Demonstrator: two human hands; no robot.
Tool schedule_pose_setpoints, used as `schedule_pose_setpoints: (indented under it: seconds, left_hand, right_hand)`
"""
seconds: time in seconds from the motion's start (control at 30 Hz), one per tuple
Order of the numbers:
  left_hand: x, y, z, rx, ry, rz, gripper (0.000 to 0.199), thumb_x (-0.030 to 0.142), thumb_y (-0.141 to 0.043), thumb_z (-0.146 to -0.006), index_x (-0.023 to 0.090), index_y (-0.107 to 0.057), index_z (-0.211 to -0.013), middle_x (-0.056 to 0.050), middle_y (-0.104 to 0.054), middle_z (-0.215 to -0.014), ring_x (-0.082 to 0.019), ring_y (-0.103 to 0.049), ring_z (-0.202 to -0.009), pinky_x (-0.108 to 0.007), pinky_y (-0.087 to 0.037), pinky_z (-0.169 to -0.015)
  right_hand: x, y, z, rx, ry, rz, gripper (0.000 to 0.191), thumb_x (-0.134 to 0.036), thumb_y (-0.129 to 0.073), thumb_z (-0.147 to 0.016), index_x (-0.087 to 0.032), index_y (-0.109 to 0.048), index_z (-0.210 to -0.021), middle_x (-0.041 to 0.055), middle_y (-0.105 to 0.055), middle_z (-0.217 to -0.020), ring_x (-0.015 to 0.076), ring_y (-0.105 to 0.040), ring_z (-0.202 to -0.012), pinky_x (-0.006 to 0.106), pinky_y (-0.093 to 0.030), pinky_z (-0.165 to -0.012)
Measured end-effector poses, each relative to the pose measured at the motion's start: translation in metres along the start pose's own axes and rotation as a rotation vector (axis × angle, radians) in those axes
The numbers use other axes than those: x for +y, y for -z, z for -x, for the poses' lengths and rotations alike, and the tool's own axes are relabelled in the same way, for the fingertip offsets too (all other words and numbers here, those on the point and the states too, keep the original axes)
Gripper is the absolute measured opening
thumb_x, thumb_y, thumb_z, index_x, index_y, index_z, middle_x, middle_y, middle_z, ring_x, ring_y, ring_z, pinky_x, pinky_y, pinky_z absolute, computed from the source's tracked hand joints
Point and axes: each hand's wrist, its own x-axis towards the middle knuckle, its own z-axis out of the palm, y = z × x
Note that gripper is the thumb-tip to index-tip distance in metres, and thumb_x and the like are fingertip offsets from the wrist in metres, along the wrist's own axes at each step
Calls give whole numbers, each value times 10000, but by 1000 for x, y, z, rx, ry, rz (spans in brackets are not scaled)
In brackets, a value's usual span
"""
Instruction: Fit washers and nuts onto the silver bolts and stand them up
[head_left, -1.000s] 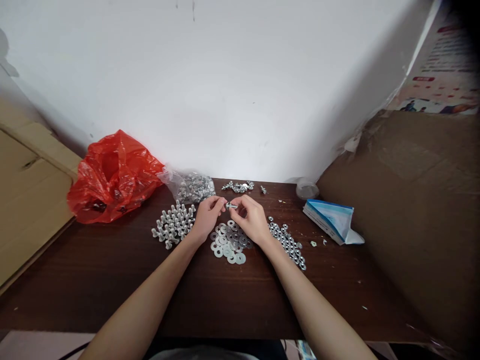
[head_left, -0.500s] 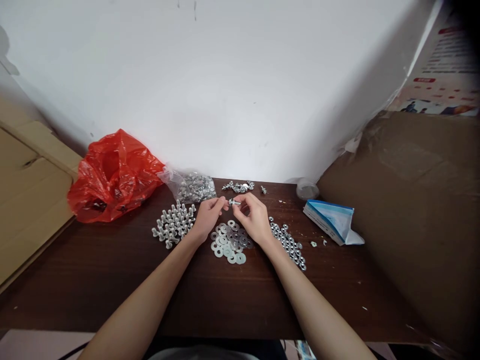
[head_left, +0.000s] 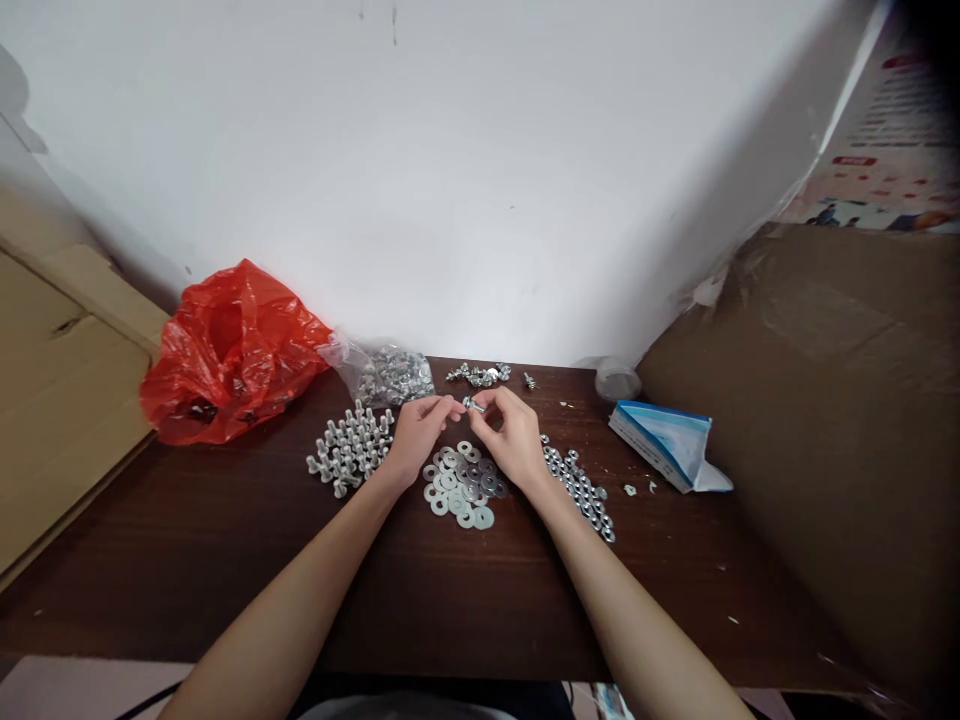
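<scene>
A small silver bolt [head_left: 474,405] with a washer or nut on it lies sideways between my fingertips, above the table. My left hand [head_left: 420,432] is closed, thumb and index finger pinched at the bolt's left end. From the other side my right hand [head_left: 516,432] pinches the shaft; the fingers partly cover it. Just below both hands spreads a pile of flat washers [head_left: 457,490]. Several bolts [head_left: 351,445] stand head-down beside my left wrist. Nuts [head_left: 585,490] lie scattered to the right of my right wrist, which hides some of them.
Against the wall lie bolts with parts fitted [head_left: 480,375] and a clear bag of hardware [head_left: 394,375]. A red plastic bag [head_left: 232,350] sits at left, by a cardboard box [head_left: 67,380]. To the right are a blue-and-white packet [head_left: 664,445] and a clear round container [head_left: 617,380].
The bolt has tilted slightly and shifted a little right between my fingers. My left fingertips have moved slightly to the right. The camera view has shifted a little.
</scene>
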Motion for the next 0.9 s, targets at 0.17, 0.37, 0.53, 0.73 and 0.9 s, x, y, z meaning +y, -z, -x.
schedule_pose_setpoints:
  seconds: [0.17,0.37,0.53,0.73,0.9]
  left_hand:
    - [-1,0,-1,11,-18,67,309,404,-558,-769,130,-697,-748,-21,-581,-691,-67,-396,-515,-211,-294,-469]
    - [-6,0,-3,13,38,61,325,411,-554,-769,126,-705,-802,-28,-566,-719,-73,-412,-544,-197,-289,-455]
    - [-4,0,-3,3,73,47,343,414,-545,-754,116,-708,-801,-27,-561,-706,-79,-412,-546,-204,-312,-466]
    - [-3,-1,-3,-18,77,16,379,450,-541,-746,108,-697,-799,-33,-577,-705,-82,-419,-540,-208,-319,-473]
    - [-6,-1,-3,0,99,-60,406,490,-519,-766,111,-654,-713,7,-501,-552,-86,-402,-481,-227,-307,-484]
  right_hand:
    - [2,-2,1,-31,25,-32,49,-213,-540,-827,-178,-572,-841,17,-576,-777,133,-535,-642,257,-437,-605]
    - [1,-3,1,-46,20,-33,33,-185,-547,-807,-181,-577,-821,16,-579,-768,135,-534,-636,254,-432,-590]
    - [1,-1,1,-60,42,-15,32,-181,-550,-808,-182,-580,-819,14,-576,-750,140,-530,-639,260,-433,-601]
    - [0,0,2,-64,58,-18,35,-197,-543,-825,-187,-576,-826,20,-584,-765,147,-549,-664,263,-445,-604]
    - [-1,0,1,-59,70,-31,33,-198,-546,-830,-187,-576,-840,26,-591,-786,148,-561,-671,266,-456,-610]
